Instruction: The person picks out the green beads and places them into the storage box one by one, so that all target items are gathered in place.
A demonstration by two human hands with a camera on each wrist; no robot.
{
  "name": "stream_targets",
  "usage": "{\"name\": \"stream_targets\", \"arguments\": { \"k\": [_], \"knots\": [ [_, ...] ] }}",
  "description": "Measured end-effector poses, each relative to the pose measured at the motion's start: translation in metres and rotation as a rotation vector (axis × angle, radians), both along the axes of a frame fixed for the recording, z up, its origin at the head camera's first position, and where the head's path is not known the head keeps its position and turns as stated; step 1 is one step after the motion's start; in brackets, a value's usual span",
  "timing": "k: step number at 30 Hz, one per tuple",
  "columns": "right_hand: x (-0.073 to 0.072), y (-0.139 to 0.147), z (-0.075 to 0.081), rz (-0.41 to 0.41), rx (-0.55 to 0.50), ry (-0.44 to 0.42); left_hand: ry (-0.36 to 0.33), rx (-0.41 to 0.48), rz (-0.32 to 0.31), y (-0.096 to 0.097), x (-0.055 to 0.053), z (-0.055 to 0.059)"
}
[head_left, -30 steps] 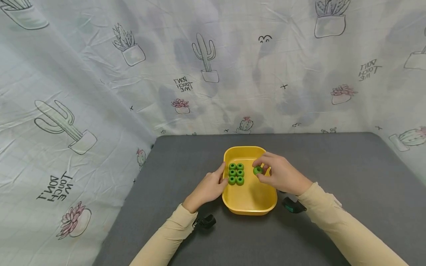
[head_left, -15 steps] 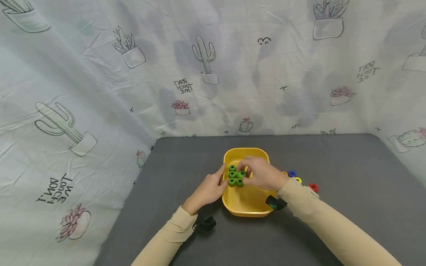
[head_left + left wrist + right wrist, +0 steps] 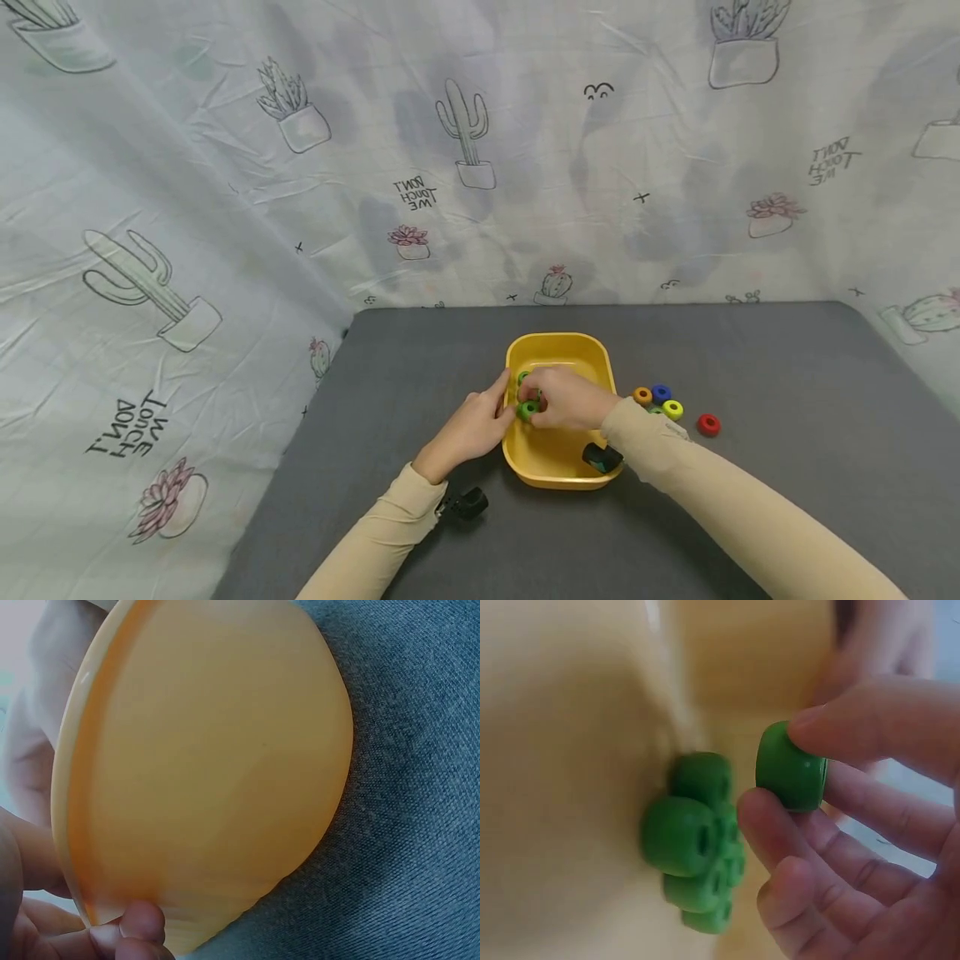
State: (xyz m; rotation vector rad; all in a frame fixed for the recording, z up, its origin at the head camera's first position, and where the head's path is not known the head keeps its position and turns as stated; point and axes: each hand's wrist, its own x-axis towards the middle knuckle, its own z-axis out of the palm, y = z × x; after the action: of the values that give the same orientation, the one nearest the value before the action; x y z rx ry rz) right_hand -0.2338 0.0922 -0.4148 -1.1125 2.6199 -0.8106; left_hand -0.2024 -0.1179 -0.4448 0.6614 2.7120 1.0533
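Note:
A yellow tray (image 3: 558,481) holds a cluster of small green beads (image 3: 679,836) by its left wall, seen upright in the right wrist view with holes at their ends. My right hand (image 3: 564,398) reaches in over the cluster and hides most of it in the head view. Between its thumb and fingertips it pinches one green bead (image 3: 791,769), raised off the tray floor. On the tray's left side, my left hand (image 3: 468,425) pinches the rim; its fingertips (image 3: 142,921) lie against the outer wall in the left wrist view.
On the grey table (image 3: 420,350), right of the tray, lie an orange bead (image 3: 642,396), a blue bead (image 3: 661,393), a yellow bead (image 3: 672,409) and a red bead (image 3: 708,425). The right sleeve (image 3: 652,433) partly covers a green bead there. A printed curtain (image 3: 525,233) hangs behind the table.
My right hand has moved left across the tray, from its right part to over the green beads. The loose coloured beads have come into view from behind the right arm. My left hand stays at the rim.

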Motion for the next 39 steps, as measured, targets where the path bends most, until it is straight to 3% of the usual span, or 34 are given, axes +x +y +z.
{"name": "stream_targets", "arguments": {
  "k": [9, 18, 24, 39],
  "knots": [
    [-0.003, -0.011, -0.012, 0.015, 0.072, -0.016, 0.015, 0.000, -0.028, 0.001, 0.000, 0.001],
    [-0.002, -0.015, -0.019, 0.019, 0.124, 0.085, 0.009, -0.013, -0.012, 0.002, -0.002, 0.000],
    [-0.003, -0.014, -0.021, -0.002, 0.113, 0.088, -0.002, -0.011, -0.009, 0.002, -0.002, 0.001],
    [0.003, 0.017, 0.006, -0.069, -0.066, -0.017, -0.019, 0.009, 0.011, 0.000, -0.004, -0.002]
  ]
}}
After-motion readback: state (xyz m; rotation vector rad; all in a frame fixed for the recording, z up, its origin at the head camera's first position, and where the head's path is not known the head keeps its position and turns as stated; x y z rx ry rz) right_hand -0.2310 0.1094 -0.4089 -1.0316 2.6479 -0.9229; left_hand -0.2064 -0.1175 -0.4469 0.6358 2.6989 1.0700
